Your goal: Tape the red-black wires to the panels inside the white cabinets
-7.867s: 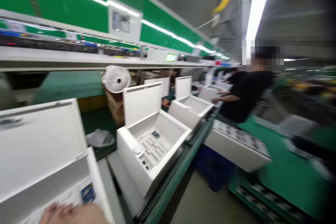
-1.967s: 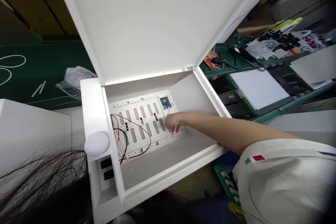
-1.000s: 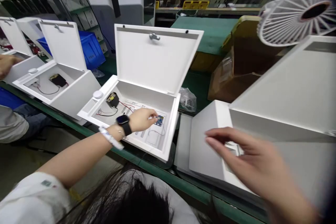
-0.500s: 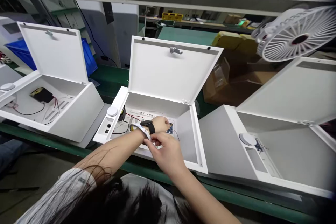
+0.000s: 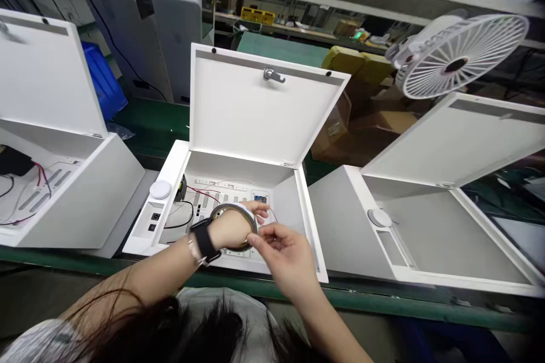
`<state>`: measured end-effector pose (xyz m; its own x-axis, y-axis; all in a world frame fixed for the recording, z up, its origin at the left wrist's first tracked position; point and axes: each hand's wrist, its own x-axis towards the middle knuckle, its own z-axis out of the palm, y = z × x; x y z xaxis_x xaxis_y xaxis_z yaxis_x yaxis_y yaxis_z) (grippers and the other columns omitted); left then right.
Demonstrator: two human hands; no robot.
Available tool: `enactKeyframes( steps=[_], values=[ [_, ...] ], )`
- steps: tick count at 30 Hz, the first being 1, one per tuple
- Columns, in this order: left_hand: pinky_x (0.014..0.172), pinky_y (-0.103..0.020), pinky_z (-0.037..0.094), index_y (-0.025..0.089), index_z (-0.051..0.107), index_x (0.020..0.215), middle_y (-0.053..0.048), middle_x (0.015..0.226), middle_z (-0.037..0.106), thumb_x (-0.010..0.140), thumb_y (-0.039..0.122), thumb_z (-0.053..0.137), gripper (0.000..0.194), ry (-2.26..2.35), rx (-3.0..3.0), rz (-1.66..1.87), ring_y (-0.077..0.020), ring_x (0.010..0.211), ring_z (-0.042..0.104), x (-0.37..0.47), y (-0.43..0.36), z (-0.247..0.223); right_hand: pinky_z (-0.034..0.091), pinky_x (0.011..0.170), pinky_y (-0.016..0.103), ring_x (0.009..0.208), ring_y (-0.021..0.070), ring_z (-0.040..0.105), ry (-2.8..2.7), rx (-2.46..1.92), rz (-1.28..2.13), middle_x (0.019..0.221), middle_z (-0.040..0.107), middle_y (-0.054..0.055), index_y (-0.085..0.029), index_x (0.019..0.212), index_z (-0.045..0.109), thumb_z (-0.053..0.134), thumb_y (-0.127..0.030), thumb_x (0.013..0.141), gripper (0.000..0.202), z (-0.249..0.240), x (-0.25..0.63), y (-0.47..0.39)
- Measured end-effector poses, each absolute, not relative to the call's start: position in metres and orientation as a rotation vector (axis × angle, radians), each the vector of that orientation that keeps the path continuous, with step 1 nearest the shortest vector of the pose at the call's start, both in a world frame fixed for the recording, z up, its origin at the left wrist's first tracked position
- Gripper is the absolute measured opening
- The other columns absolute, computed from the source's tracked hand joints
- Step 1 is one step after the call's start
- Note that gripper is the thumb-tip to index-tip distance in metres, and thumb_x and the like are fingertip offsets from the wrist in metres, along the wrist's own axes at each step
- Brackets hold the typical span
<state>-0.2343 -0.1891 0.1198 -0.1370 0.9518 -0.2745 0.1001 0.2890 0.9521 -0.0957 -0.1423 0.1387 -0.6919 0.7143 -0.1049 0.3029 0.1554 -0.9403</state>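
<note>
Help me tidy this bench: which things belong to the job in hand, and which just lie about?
Seemingly in use: tape-like ring around left hand, touched by right hand; middle white box; blue circuit board inside.

Probably just about: white fan; cardboard box; blue bin.

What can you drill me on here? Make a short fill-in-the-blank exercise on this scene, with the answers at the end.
1. The black watch is worn on the person's ____ wrist.
2. The thumb of the right hand is ____ the ring (touching / well clear of).
3. The lid of the middle white box stands ____ (open / shut).
4. The circuit board inside that box is ____ in colour.

Missing words: left; touching; open; blue.
</note>
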Motion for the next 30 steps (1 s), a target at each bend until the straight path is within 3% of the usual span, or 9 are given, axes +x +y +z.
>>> enactKeyframes(
  steps=[2,4,7,10,13,15,17,22,30],
  values=[
    [0.105,-0.037,0.047,0.017,0.042,0.142,-0.013,0.132,0.058,0.082,0.009,0.059,0.063,1.446,1.035,0.998,-0.0215,0.119,0.058,-0.229,-0.22,0.136,0.049,0.057,0.026,0.06,0.0148,0.06,-2.122,-0.923,1.554,0.067,0.068,0.003,-0.017,0.073,0.069,0.072,-0.035,0.075,0.018,0.143,-0.087,-0.15],
    [0.115,-0.042,0.034,0.024,0.037,0.146,-0.009,0.145,0.048,0.089,0.011,0.042,0.058,1.513,1.102,0.936,-0.0218,0.135,0.044,-0.222,-0.249,0.152,0.051,0.06,0.026,0.061,0.0143,0.061,-2.148,-0.894,1.534,0.069,0.068,0.004,-0.017,0.073,0.07,0.072,-0.033,0.076,0.016,0.145,-0.08,-0.155],
    [0.114,-0.045,0.036,0.021,0.035,0.146,-0.01,0.149,0.043,0.092,0.018,0.041,0.055,1.632,1.235,0.74,-0.0247,0.138,0.04,-0.215,-0.273,0.165,0.05,0.055,0.024,0.056,0.0125,0.058,-2.113,-0.96,1.531,0.062,0.064,0.002,-0.017,0.067,0.066,0.071,-0.036,0.078,0.023,0.142,-0.077,-0.156],
    [0.109,-0.042,0.04,0.02,0.043,0.139,-0.008,0.139,0.053,0.094,0.027,0.045,0.046,1.752,1.259,0.747,-0.023,0.129,0.049,-0.213,-0.271,0.163,0.05,0.051,0.024,0.054,0.0124,0.057,-2.084,-1.01,1.543,0.06,0.062,0.001,-0.017,0.069,0.063,0.072,-0.04,0.078,0.026,0.137,-0.079,-0.149],
    [0.104,-0.04,0.043,0.022,0.052,0.127,-0.005,0.127,0.061,0.098,0.025,0.036,0.033,1.841,1.293,0.846,-0.0193,0.119,0.054,-0.212,-0.261,0.153,0.058,0.07,0.031,0.078,0.0179,0.067,-2.134,-0.922,1.202,0.089,0.071,0.007,-0.018,0.097,0.067,0.072,-0.034,0.079,0.025,0.133,-0.077,-0.138],
    [0.105,-0.041,0.042,0.023,0.051,0.125,-0.004,0.126,0.061,0.099,0.025,0.035,0.031,1.847,1.344,0.879,-0.0187,0.12,0.053,-0.211,-0.259,0.149,0.056,0.088,0.038,0.104,0.0221,0.064,-2.232,-0.756,0.956,0.116,0.067,0.01,-0.021,0.118,0.063,0.07,-0.027,0.082,0.038,0.13,-0.072,-0.132],
    [0.106,-0.042,0.041,0.024,0.051,0.124,-0.002,0.125,0.062,0.099,0.025,0.035,0.03,1.837,1.373,0.889,-0.0185,0.119,0.053,-0.211,-0.26,0.146,0.052,0.098,0.041,0.117,0.0229,0.059,-2.351,-0.566,0.835,0.126,0.063,0.01,-0.024,0.126,0.06,0.067,-0.02,0.084,0.043,0.127,-0.068,-0.129],
    [0.105,-0.047,0.041,0.023,0.051,0.123,-0.003,0.122,0.063,0.099,0.024,0.033,0.03,1.875,1.398,0.864,-0.0198,0.115,0.055,-0.208,-0.262,0.139,0.054,0.093,0.037,0.107,0.0197,0.064,-2.337,-0.514,0.736,0.113,0.07,0.007,-0.023,0.119,0.064,0.063,-0.007,0.084,0.038,0.115,-0.063,-0.136],
    [0.105,-0.048,0.042,0.018,0.048,0.132,-0.008,0.129,0.061,0.1,0.03,0.03,0.038,1.981,1.346,0.803,-0.0224,0.122,0.053,-0.207,-0.254,0.129,0.055,0.075,0.032,0.083,0.0165,0.065,-2.279,-0.604,0.948,0.086,0.07,0.003,-0.022,0.09,0.069,0.068,-0.009,0.081,0.016,0.12,-0.066,-0.14]
  ],
)
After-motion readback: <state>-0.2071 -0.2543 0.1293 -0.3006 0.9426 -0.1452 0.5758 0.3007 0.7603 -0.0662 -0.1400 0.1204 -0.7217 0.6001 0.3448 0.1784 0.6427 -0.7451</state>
